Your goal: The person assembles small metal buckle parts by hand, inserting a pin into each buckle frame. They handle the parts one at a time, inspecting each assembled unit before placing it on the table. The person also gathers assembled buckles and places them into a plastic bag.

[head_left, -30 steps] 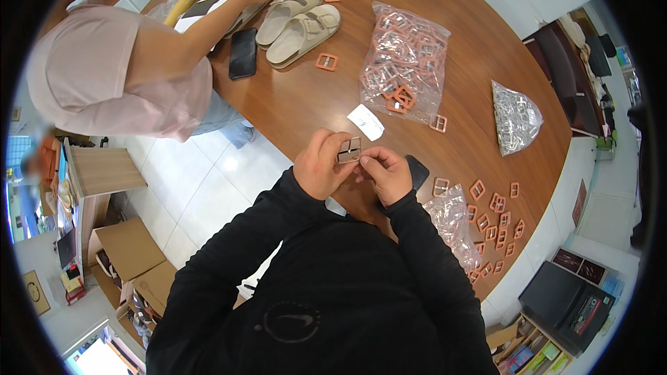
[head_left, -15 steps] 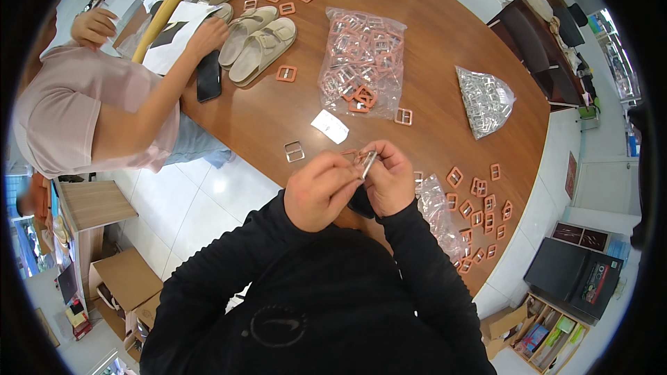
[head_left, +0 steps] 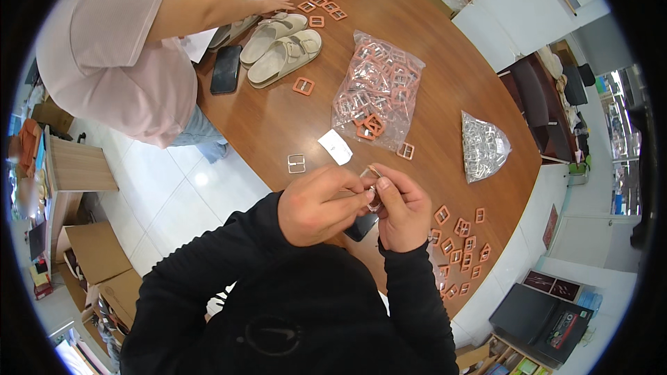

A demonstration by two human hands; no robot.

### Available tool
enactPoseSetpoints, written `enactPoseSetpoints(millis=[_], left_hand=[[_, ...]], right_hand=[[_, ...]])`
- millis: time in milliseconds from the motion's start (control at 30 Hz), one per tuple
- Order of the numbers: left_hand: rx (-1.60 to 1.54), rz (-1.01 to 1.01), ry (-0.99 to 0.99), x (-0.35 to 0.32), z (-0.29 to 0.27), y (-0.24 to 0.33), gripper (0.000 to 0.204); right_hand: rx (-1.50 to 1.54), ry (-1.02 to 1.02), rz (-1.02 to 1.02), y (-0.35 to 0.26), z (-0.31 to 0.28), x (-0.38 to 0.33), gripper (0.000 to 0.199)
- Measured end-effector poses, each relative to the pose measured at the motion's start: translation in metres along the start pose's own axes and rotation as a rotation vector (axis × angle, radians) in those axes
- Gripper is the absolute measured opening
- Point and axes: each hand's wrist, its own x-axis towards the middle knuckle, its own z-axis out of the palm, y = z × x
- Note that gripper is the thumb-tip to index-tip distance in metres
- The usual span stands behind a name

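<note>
My left hand [head_left: 319, 207] and my right hand [head_left: 404, 210] meet over the near edge of the table. Between their fingertips they hold a small metal buckle [head_left: 372, 195], its frame partly hidden by the fingers. Both thumbs and forefingers pinch it. Another silver buckle [head_left: 297, 163] lies flat on the table, left of the hands. Just beyond them is a white paper tag [head_left: 335, 146]. A dark flat object [head_left: 361, 227] shows partly beneath my hands. To the right, several orange-rimmed buckles [head_left: 463, 228] lie scattered.
A clear bag of orange buckles [head_left: 379, 90] and a bag of silver buckles [head_left: 485, 147] rest on the table [head_left: 438, 83]. Beige sandals [head_left: 285, 59] and a black phone [head_left: 225, 69] sit at left. A co-worker in a pink shirt [head_left: 118, 55] reaches past the sandals.
The buckle in my hands has turned from nearly edge-on to showing more of its frame. The co-worker has leaned in, an arm now stretched over the sandals toward loose buckles. My view has shifted.
</note>
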Motion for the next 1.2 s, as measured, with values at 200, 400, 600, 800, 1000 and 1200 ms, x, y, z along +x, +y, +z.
enactPoseSetpoints(millis=[200, 400, 600, 800, 1000, 1200], left_hand=[[-0.129, -0.361, 0.103, 0.012, -0.015, 0.007, 0.021], [0.026, -0.269, 0.088, 0.020, -0.011, 0.001, 0.019], [0.232, -0.202, 0.107, 0.021, 0.004, -0.003, 0.012], [0.189, -0.250, 0.072, 0.023, 0.014, -0.008, 0.011], [-0.069, -0.425, 0.044, 0.029, 0.024, -0.020, 0.008], [-0.760, -1.022, 0.116, 0.033, 0.030, -0.024, 0.007]], right_hand=[[-0.184, 0.002, -0.026, -0.027, 0.016, -0.007, 0.021], [-0.418, 0.036, -0.112, -0.033, 0.028, -0.012, 0.021], [-0.772, 0.030, -0.311, -0.030, 0.018, -0.009, 0.023], [-1.016, -0.002, -0.593, -0.032, 0.013, 0.002, 0.023], [-1.120, -0.109, -0.590, -0.038, 0.001, 0.009, 0.020], [-0.469, 0.032, -0.052, -0.047, -0.006, 0.013, 0.024]])
